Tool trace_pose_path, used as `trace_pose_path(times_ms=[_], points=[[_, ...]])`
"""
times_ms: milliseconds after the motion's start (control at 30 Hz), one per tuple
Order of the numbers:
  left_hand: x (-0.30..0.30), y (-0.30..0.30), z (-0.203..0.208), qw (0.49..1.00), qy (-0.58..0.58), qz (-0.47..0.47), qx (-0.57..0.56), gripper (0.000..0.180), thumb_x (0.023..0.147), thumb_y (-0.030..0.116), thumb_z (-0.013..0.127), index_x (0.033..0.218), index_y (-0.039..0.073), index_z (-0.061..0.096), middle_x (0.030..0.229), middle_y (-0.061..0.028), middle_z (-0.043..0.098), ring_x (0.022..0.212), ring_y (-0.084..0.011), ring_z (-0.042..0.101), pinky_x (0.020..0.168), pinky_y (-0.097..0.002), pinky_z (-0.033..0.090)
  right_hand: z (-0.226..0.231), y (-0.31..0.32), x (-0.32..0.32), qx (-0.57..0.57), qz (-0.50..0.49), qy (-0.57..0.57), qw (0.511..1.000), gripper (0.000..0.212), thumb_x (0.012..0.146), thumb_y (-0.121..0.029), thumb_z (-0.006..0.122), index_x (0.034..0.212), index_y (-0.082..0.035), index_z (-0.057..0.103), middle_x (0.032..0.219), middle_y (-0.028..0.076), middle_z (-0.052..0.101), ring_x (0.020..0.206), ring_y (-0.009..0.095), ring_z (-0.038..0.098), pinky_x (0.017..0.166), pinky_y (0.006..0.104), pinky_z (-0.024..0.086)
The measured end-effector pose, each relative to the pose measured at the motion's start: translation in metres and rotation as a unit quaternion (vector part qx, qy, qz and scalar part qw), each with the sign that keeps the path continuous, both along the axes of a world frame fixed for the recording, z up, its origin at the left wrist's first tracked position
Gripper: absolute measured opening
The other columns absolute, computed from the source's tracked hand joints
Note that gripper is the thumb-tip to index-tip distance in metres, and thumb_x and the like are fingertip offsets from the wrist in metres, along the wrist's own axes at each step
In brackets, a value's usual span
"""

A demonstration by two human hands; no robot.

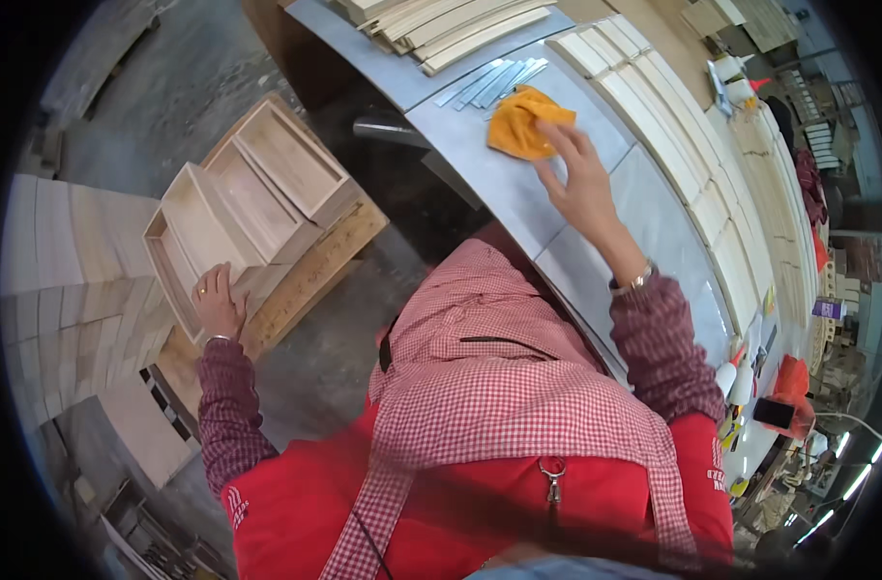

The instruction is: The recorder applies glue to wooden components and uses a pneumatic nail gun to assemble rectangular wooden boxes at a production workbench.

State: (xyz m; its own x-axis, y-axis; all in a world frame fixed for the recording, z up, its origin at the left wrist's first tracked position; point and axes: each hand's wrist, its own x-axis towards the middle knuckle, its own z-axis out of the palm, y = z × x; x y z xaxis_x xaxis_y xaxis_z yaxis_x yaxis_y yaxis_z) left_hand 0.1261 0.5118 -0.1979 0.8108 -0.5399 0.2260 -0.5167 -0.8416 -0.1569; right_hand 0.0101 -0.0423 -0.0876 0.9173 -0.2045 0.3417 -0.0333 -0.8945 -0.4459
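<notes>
At the left, my left hand (220, 304) lies with fingers stretched over the near end of a shallow wooden box (173, 275), a ring on one finger. Several such pale, open-topped wooden boxes (284, 159) lean overlapping on a wooden board (315, 290). My right hand (578, 188) is over the grey-topped table (596, 256), fingers spread and apart from the thumb. Its fingertips overlap the edge of a crumpled orange cloth (520, 124); whether they touch it I cannot tell. Beside the cloth lie several thin, shiny strips (489, 82).
Wooden slats (451, 29) are stacked at the table's far end. Long rows of pale wooden pieces (654, 116) line its right side. Glue bottles (741, 92) and a black phone-like object (774, 414) lie farther right. Tall stacks of wooden panels (83, 280) stand at the left.
</notes>
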Motion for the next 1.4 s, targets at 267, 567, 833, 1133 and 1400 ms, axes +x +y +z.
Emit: trace_pose_path(times_ms=[267,567,833,1133,1400], points=[[-0.034,0.062,-0.028,0.981,0.042,0.189,-0.031,0.051,0.073,0.031,0.067,0.12,0.013,0.057,0.113,-0.0082,0.06,0.102,-0.0276,0.056,0.089,-0.0369,0.043,-0.037,-0.054,0.046,0.034,0.018,0.057,0.998,0.031,0.078,-0.005,0.063,0.109,-0.006,0.058,0.103,0.012,0.055,0.084,0.027,0.056,0.079,0.0342,0.047],[-0.026,0.064,-0.029,0.97,0.074,0.217,-0.077,0.038,0.073,0.031,0.067,0.108,0.015,0.064,0.099,-0.0036,0.065,0.093,-0.0244,0.058,0.079,-0.0353,0.043,0.011,-0.047,-0.106,0.122,-0.003,0.151,0.981,0.027,0.084,-0.009,0.064,0.11,-0.005,0.06,0.108,0.007,0.056,0.088,0.019,0.055,0.076,0.0302,0.047],[-0.024,0.019,0.007,0.969,-0.042,0.168,-0.174,0.035,0.078,0.028,0.064,0.109,0.013,0.062,0.098,-0.0031,0.063,0.083,-0.0238,0.059,0.076,-0.0329,0.043,-0.051,-0.058,-0.083,0.059,-0.061,0.084,0.993,0.035,0.083,-0.011,0.065,0.117,-0.006,0.059,0.104,0.009,0.055,0.086,0.022,0.056,0.074,0.0283,0.046],[-0.033,0.023,-0.017,0.964,-0.019,0.157,-0.213,0.024,0.08,0.013,0.062,0.104,0.012,0.065,0.097,-0.0022,0.058,0.082,-0.0228,0.057,0.071,-0.0323,0.046,-0.034,-0.006,-0.052,0.134,-0.057,0.12,0.982,0.033,0.086,-0.017,0.067,0.115,-0.004,0.061,0.099,0.008,0.056,0.085,0.021,0.056,0.075,0.0282,0.046],[-0.035,0.016,-0.024,0.969,-0.08,0.129,-0.192,0.023,0.077,0.004,0.062,0.1,0.01,0.065,0.099,-0.0026,0.057,0.079,-0.0222,0.056,0.066,-0.0315,0.046,-0.04,-0.006,-0.052,0.098,-0.024,0.097,0.99,0.034,0.087,-0.021,0.066,0.115,-0.003,0.061,0.098,0.008,0.056,0.086,0.02,0.056,0.077,0.0278,0.047]])
